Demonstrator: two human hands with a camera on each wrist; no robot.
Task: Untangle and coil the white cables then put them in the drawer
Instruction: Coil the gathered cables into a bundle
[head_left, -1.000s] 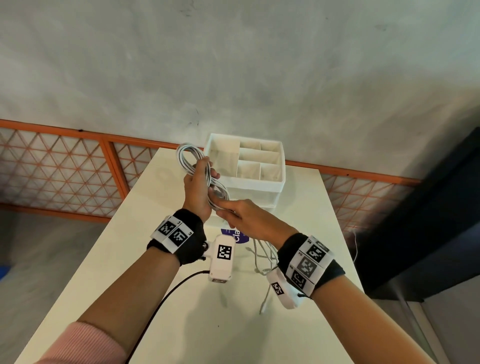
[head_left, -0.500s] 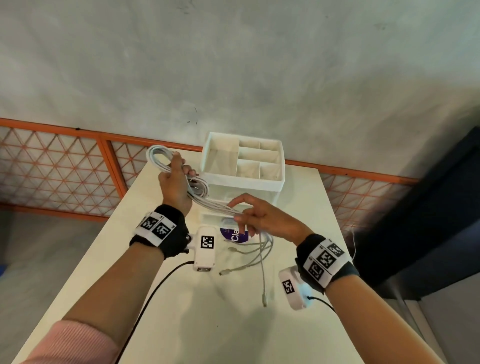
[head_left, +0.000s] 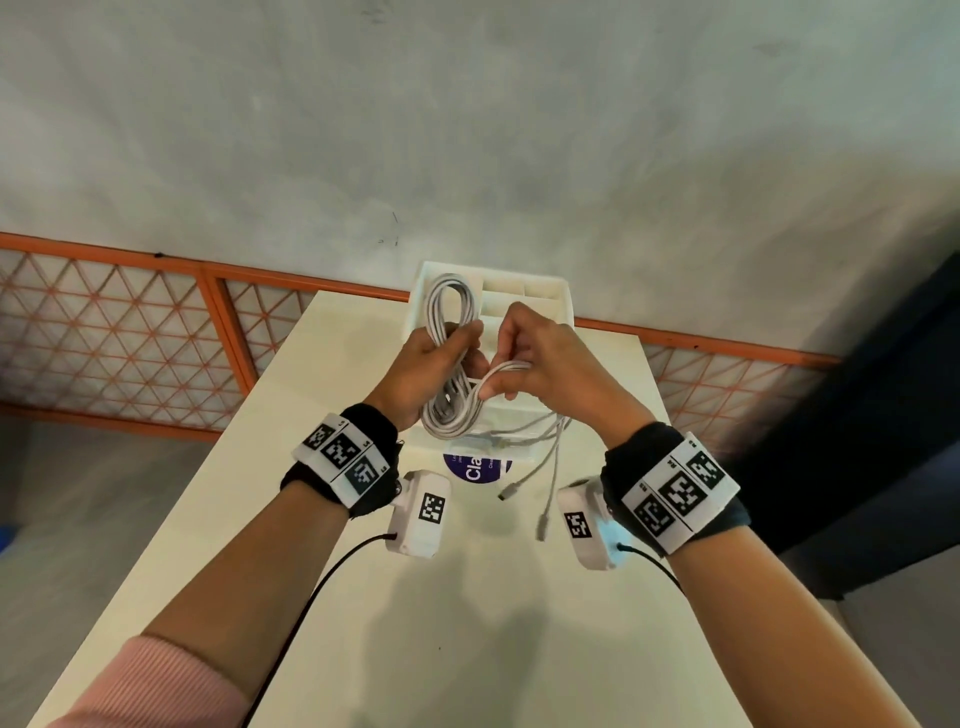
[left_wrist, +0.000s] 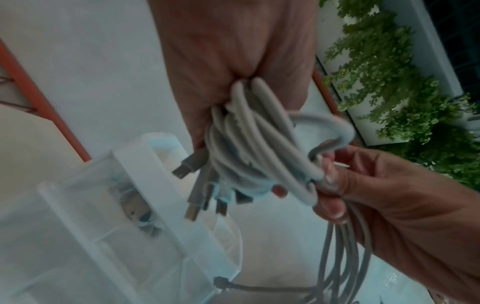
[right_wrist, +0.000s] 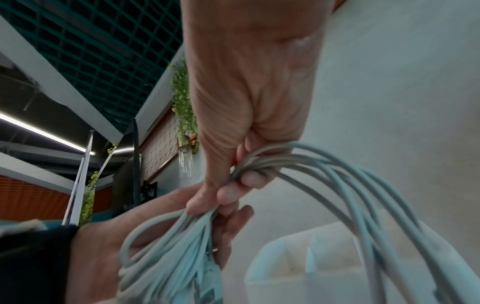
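A coil of white cables (head_left: 448, 358) is held upright in the air above the table, its loops sticking up past my left hand (head_left: 434, 364), which grips it round the middle. My right hand (head_left: 524, 358) pinches a strand of the cables (head_left: 506, 370) beside the coil. Loose cable ends (head_left: 545, 457) with plugs hang down from there toward the table. In the left wrist view the coil (left_wrist: 249, 139) shows several plugs hanging out below. In the right wrist view my right hand (right_wrist: 241, 181) holds several strands (right_wrist: 324, 170). The drawer unit (head_left: 524, 296), a white organiser, stands right behind both hands.
The white table (head_left: 467, 623) runs from me to the grey wall. An orange lattice fence (head_left: 130, 332) lies beyond its far and left edges. A round purple sticker (head_left: 475, 465) lies on the table under the hands. A dark panel (head_left: 883, 415) stands at the right.
My left hand has swung the coil from the left back in front of the organiser and turned it upright. My right hand has risen to meet it, drawing the loose strands up.
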